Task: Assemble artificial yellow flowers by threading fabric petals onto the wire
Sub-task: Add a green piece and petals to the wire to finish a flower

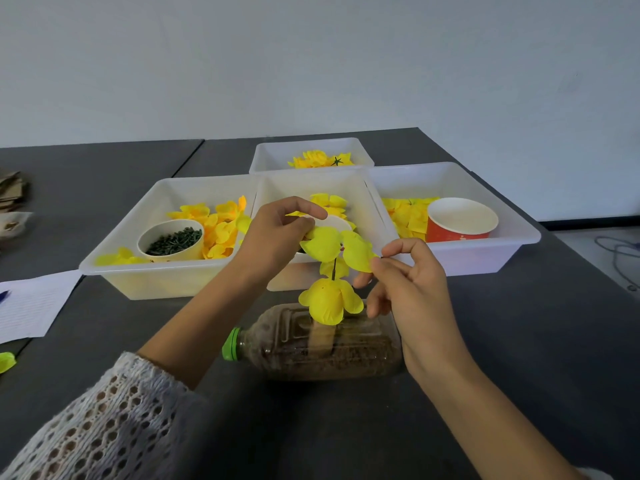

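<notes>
I take the sand-filled bottle (322, 344), lying on its side on the dark table (519, 375), as my reference. A thin green wire (334, 268) rises from just above the bottle. One yellow petal layer (329, 301) is already seated low on it, directly over the bottle's upper side.

Higher on the wire, a second petal piece (337, 247) is spread between both hands. My left hand (277, 237), above and left of the bottle, pinches the piece's left lobe between thumb and curled fingers. My right hand (408, 282), above the bottle's right end, pinches the right lobe's edge between thumb and forefinger; its other fingers hang loosely curled.

Judgement: threading is in hand, with the second layer at the wire tip but not yet slid down. Whether the tip has passed through the centre hole I cannot tell.

The next move calls for keeping the fabric taut, centring it on the tip, and easing it down toward the seated layer without bending the wire.

Beyond the bottle stand white trays (145, 271) of loose petals; one paper cup (171, 240) holds small green pieces.
</notes>
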Demonstrator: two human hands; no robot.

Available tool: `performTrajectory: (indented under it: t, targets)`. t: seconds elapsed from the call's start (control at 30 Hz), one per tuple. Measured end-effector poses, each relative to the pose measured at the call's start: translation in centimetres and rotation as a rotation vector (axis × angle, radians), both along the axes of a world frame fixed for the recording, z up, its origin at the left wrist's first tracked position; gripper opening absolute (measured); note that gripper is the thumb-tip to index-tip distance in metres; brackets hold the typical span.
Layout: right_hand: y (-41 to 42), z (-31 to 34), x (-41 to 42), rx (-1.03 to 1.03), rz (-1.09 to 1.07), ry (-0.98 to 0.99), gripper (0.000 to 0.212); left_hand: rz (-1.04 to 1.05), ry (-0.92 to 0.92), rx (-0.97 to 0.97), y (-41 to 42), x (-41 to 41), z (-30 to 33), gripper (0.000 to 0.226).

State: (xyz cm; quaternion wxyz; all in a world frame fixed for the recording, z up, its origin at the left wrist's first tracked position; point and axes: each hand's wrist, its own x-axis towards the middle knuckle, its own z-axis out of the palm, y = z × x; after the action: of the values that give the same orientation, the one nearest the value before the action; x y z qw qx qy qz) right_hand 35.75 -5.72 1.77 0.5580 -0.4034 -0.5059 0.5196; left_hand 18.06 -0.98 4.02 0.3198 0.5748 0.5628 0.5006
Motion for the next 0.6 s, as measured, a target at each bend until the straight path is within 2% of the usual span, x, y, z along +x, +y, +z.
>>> performTrajectory:
  t: [0.4,0.6]
  targets:
    - [-0.6,0.6,-0.3,0.026,0.021,0.012,0.008,-0.048,-0.138,-0.018,-0.2,-0.3,-1.0,0.022]
    - [-0.2,-0.5,-0.3,0.001,-0.028,-0.063,0.01,-0.06,-0.076,-0.001,-0.5,-0.2,-1.5,0.02]
